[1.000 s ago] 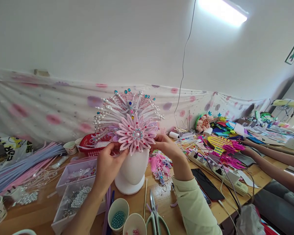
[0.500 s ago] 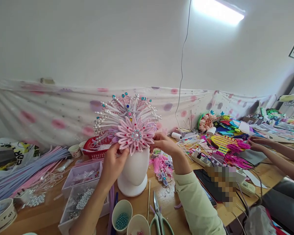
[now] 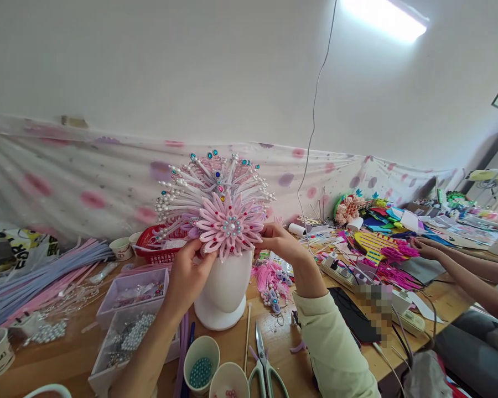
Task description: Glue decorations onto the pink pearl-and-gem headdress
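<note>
A pink and white beaded headdress (image 3: pixel 219 193) with a large pink flower (image 3: pixel 231 225) sits on a white foam head (image 3: pixel 224 287) at the table's middle. My left hand (image 3: pixel 188 271) grips the headdress at its lower left edge, fingers curled under the flower. On the flower's right side, my right hand (image 3: pixel 280 243) pinches the headdress edge, with a pale green sleeve on the forearm. Both hands touch the headdress.
Scissors (image 3: pixel 263 367) and two paper cups of beads (image 3: pixel 201 365) lie near me. Clear bead boxes (image 3: pixel 128 309), a red basket (image 3: pixel 157 246) and pipe-cleaner bundles (image 3: pixel 37 276) lie left. Right: power strip (image 3: pixel 344 273), black phone (image 3: pixel 354 320), coloured craft pieces, another person's arms (image 3: pixel 460 271).
Both hands stay on the headdress with only small finger shifts. The view has swayed slightly. The other person's hands at the right have moved a little among the craft pieces.
</note>
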The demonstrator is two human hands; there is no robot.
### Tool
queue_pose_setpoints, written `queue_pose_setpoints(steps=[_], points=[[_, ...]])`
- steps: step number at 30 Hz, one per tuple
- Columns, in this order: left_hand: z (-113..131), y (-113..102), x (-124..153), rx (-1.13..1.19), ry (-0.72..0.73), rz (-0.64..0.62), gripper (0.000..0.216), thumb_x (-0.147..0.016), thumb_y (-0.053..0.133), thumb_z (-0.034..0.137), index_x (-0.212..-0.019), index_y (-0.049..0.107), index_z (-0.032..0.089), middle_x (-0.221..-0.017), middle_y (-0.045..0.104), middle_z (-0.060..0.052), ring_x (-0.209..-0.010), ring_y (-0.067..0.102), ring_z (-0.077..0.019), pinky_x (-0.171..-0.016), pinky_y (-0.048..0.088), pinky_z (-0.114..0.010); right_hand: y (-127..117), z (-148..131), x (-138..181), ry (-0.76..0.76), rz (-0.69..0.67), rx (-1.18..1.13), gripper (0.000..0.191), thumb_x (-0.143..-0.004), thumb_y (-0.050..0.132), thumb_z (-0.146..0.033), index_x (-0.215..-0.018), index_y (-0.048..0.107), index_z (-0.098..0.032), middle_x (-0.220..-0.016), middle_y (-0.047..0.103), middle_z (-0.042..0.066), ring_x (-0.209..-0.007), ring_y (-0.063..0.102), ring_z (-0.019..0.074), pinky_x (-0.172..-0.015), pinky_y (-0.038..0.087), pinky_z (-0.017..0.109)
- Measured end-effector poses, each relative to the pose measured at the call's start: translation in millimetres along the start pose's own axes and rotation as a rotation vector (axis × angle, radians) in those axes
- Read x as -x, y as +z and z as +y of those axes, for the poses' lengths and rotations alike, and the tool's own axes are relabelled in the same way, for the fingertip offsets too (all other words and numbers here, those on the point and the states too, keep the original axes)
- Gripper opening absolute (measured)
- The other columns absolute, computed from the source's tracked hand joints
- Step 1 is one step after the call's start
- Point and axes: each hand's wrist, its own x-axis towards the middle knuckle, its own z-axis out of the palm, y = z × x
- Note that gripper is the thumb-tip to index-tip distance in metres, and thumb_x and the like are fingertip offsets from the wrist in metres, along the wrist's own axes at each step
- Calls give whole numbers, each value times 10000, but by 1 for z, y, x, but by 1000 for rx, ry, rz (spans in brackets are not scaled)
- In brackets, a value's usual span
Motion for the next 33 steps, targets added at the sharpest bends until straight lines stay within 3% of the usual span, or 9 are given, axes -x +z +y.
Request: queue_pose_setpoints(steps=[9, 17, 26, 33], points=[[7, 7, 0, -192, 1, 145, 257, -777, 628, 383, -841, 753, 167, -754, 755, -55, -739, 642, -219, -694, 442, -287, -2, 4, -1, 18, 14, 8, 285, -652, 854, -362, -717, 697, -134, -661, 646, -5, -592, 585, 98, -565, 536, 225], [7, 2, -7, -113, 34, 20, 229, -789, 617, 353, -781, 742, 162, -759, 755, -32, -729, 640, -197, -673, 448, -271, 0, 5, -1, -2, 30, 2, 253, -642, 850, -328, -745, 715, -141, -670, 663, -2, -596, 597, 107, -562, 532, 222], [0, 0, -6, 0, 52, 23, 214, -792, 634, 312, -887, 767, 174, -846, 768, -23, -816, 658, -205, -715, 474, -266, -3, 7, -1, -12, 11, 9, 236, -648, 841, -320, -678, 685, -145, -640, 645, -9, -577, 595, 106, -552, 529, 221], [-2, -2, -4, 8, 51, 28, 204, -781, 634, 289, -884, 769, 176, -841, 768, -26, -794, 654, -203, -705, 470, -271, -8, 11, -1, 2, -8, 49, 267, -685, 826, -374, -730, 707, -139, -648, 664, 8, -573, 612, 113, -544, 519, 217]])
